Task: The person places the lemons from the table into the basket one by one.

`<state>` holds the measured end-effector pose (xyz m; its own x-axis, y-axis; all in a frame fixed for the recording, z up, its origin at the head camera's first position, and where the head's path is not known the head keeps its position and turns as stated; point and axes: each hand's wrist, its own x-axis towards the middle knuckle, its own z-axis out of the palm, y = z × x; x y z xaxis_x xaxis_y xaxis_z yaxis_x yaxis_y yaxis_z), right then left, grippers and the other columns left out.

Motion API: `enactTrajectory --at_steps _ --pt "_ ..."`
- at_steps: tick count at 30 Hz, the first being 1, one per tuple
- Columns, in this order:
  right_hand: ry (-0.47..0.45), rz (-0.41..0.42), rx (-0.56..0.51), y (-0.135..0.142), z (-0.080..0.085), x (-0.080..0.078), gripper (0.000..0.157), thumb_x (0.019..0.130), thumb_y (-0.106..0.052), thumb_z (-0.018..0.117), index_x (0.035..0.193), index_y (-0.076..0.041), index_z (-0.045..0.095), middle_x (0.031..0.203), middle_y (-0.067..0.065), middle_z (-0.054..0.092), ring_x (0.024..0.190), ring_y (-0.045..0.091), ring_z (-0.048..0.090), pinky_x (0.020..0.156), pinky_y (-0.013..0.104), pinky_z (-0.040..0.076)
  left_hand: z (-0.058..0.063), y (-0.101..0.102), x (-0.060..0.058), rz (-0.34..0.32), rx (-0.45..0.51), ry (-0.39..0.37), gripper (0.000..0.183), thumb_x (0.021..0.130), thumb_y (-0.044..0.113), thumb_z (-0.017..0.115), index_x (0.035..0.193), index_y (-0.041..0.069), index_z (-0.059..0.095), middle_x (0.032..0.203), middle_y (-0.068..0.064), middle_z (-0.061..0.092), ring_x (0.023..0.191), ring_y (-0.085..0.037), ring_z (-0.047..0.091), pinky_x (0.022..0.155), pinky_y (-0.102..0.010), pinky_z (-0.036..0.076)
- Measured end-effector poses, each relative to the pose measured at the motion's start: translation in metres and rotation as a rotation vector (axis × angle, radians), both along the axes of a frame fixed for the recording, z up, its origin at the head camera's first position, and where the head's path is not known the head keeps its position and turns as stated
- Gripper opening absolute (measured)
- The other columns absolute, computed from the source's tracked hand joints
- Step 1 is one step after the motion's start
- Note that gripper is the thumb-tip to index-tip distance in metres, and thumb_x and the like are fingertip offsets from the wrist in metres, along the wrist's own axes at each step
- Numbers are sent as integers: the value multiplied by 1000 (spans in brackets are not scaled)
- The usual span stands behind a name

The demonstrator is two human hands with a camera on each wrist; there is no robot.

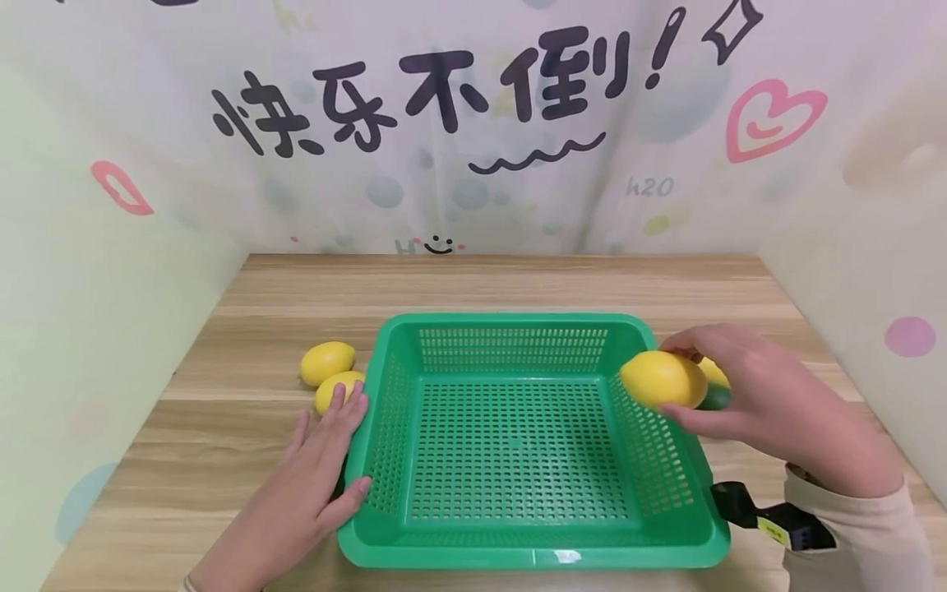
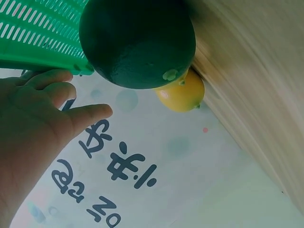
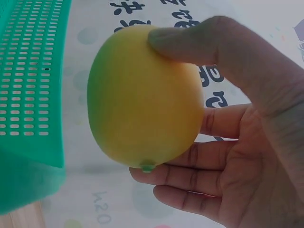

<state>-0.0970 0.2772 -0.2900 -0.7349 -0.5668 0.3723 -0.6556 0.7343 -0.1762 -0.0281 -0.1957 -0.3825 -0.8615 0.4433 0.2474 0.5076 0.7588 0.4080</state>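
Observation:
A green plastic basket [image 1: 518,552] with perforated walls and floor stands on the table. My right hand [image 1: 762,395] pinches a yellow lemon [image 1: 663,379] between thumb and fingers, over the basket's right rim. The lemon's stub end [image 3: 148,165] points down in the right wrist view. On the left side, my left hand [image 1: 311,477] lies along the basket's left rim with its fingers extended. Two lemons, one farther back [image 1: 328,363] and one nearer [image 1: 339,391], lie by its fingertips. A dark green rounded fruit [image 2: 137,42] is beside the basket in the left wrist view, mostly hidden from the head camera.
Behind my right hand, another yellow fruit [image 1: 713,372] and a dark green one [image 1: 714,398] show partly at the basket's right side. The wooden table [image 1: 503,284] ends at a printed cloth backdrop [image 1: 444,181], with pale side walls left and right.

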Motion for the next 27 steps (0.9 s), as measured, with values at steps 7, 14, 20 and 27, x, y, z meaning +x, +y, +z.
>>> enactTrajectory --at_steps 7,14,20,27 --pt "-2 11 -7 -7 -1 -3 59 61 -19 96 113 -10 69 99 -8 65 83 8 54 65 26 51 0 1 0 0 3 -8 80 103 27 60 166 7 14 172 -10 16 158 -28 6 127 -41 -2" --pt "-17 16 -15 -14 -1 -7 58 63 -20 96 113 -11 69 100 -6 66 85 9 54 65 28 51 1 -1 -1 -1 11 -5 81 103 24 60 166 7 13 172 -11 16 158 -30 7 127 -40 -2" --pt "-36 56 -26 -19 -1 -9 55 65 -20 95 113 -11 69 100 -8 65 85 8 54 62 25 49 1 0 -2 -6 -1 19 80 102 23 60 165 5 13 171 -12 16 158 -29 7 127 -35 -4" --pt "-38 122 -45 -29 -3 -13 52 65 -19 93 111 -12 69 99 -11 63 84 5 53 63 24 50 0 -1 -1 -6 -1 29 82 101 21 61 165 6 13 172 -12 15 158 -30 8 125 -31 -6"
